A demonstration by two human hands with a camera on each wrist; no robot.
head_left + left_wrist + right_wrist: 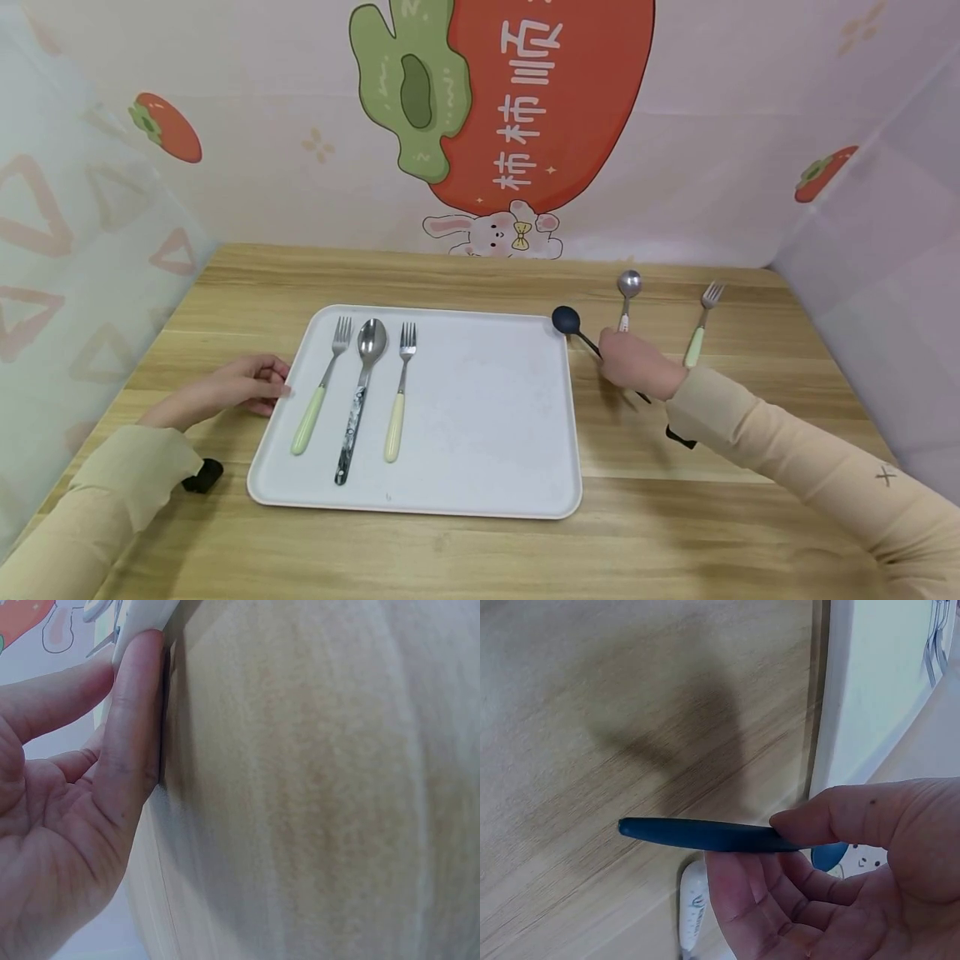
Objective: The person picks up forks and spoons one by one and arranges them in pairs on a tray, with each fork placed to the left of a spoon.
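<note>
A white tray (480, 408) lies on the wooden table, carrying a green-handled fork (315, 408), a spoon with a black-and-white patterned handle (356, 412) and a cream-handled fork (397, 408). My left hand (247, 383) is at the tray's left edge; the left wrist view shows its thumb and a finger (135, 712) pinching the rim. Off the tray's right side, my right hand (641, 364) pinches the handle of a dark spoon (705, 834) between thumb and fingers. That spoon's round bowl (566, 320) points toward the tray's upper right corner, and its shadow falls on the table.
A small metal spoon with a white printed handle (628, 287) lies just beyond my right hand. Farther right is another green-handled fork (696, 342), partly behind the right sleeve. A printed cloth wall (262, 192) stands behind the table, with cloth sides left and right.
</note>
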